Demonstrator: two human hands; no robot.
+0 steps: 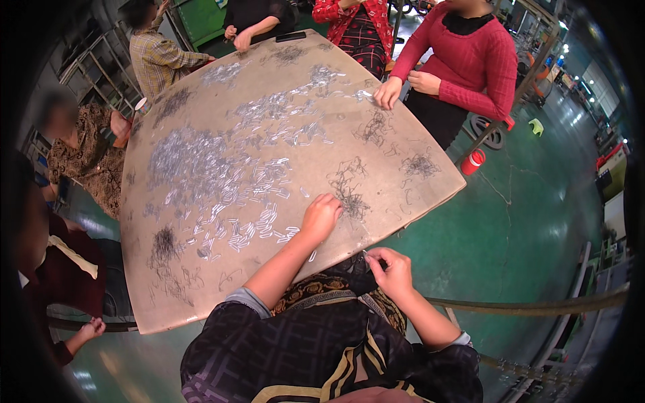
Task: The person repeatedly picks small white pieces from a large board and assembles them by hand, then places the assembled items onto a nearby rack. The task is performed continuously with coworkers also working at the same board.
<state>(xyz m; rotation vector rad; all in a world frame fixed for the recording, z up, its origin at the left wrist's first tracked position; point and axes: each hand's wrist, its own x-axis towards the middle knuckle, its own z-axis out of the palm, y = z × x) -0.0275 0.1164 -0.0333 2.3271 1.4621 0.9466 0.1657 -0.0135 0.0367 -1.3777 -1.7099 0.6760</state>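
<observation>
Dark wire pieces (355, 205) lie in a loose tangle toward the near edge of the counter (440, 185), right at the fingertips of the left hand (322, 215). That arm slants in over the counter's near edge, bare below its rolled sleeve, with the back of the hand up and the fingers bent down to the surface; whether they grip a wire cannot be told. The right hand (393, 270) is just off the counter's near edge, well apart from the left, elbow bent, thumb and forefinger pinched together on a small piece (366, 254) too small to make out.

The counter is brown, with silver metal pieces (195, 168) spread over its middle and left part and more dark tangles near its sides. Other people sit or stand along its far and left sides; one in a red sweater (477, 64) rests a hand on its right edge. Beyond that edge are a red bottle (473, 161) and green floor (484, 235).

Plain surface shows between the tangle and the counter's near edge, and the floor opens out past its right corner.
</observation>
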